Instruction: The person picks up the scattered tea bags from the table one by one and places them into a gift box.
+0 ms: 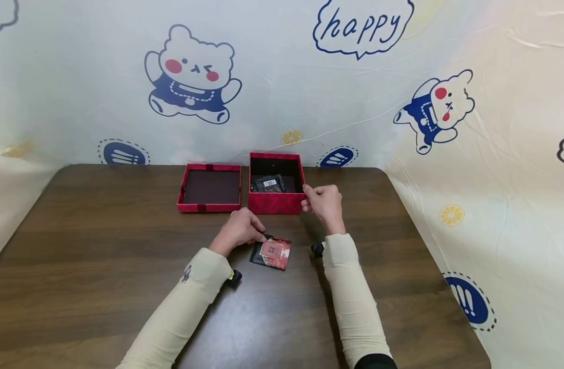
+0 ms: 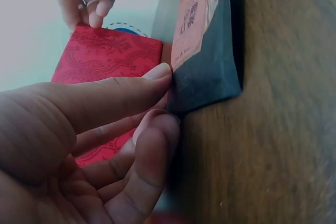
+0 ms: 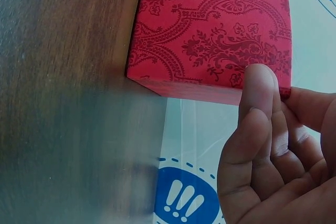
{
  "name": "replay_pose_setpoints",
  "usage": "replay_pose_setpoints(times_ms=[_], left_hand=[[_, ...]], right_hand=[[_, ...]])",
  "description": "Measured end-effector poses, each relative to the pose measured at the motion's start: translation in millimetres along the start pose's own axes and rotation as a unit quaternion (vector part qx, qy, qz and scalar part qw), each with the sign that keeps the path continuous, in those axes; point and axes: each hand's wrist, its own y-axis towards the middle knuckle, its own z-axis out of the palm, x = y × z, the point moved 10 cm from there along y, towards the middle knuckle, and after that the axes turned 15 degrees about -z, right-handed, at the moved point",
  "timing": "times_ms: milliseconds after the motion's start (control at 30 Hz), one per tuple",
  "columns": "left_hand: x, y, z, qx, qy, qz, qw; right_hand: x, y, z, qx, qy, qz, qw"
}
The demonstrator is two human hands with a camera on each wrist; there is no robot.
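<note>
My left hand (image 1: 240,230) pinches a corner of a flat black and red packet (image 1: 277,253) with a pink printed label, between thumb and forefinger. In the left wrist view the packet (image 2: 207,72) sits at the table surface. Behind it stands a red patterned box (image 1: 276,204), its top uncovered, holding dark packets (image 1: 269,183), one with a white barcode label. My right hand (image 1: 325,204) grips the box's front right corner at the rim; in the right wrist view a finger lies against the box's patterned wall (image 3: 210,30).
The shallow red box lid (image 1: 208,207) lies inside-up on the wooden table (image 1: 102,266), just left of the box. A printed cloth (image 1: 273,92) with cartoon bears hangs behind the table's back edge. Both forearms wear cream sleeves, with small black devices at the wrists.
</note>
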Motion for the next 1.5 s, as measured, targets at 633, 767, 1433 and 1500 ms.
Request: replay_pose_setpoints(times_ms=[633, 767, 1433, 1500], left_hand=[[-6.8, -1.9, -4.6, -0.022, 0.077, 0.043, 0.9958], [-5.1, -0.6, -2.4, -0.025, 0.094, 0.036, 0.9946], [-8.7, -7.3, 1.8, 0.013, 0.041, 0.001, 0.9991], [-5.8, -7.0, 1.7, 0.021, 0.019, -0.007, 0.9996]], right_hand=[[1.1, 2.0, -2.1, -0.005, 0.003, -0.009, 0.9999], [0.0, 1.2, -0.3, 0.001, 0.004, -0.007, 1.0000], [0.0, 1.0, 0.6, -0.004, -0.001, -0.001, 1.0000], [-0.3, 0.9, 0.8, -0.005, 0.000, -0.001, 1.0000]])
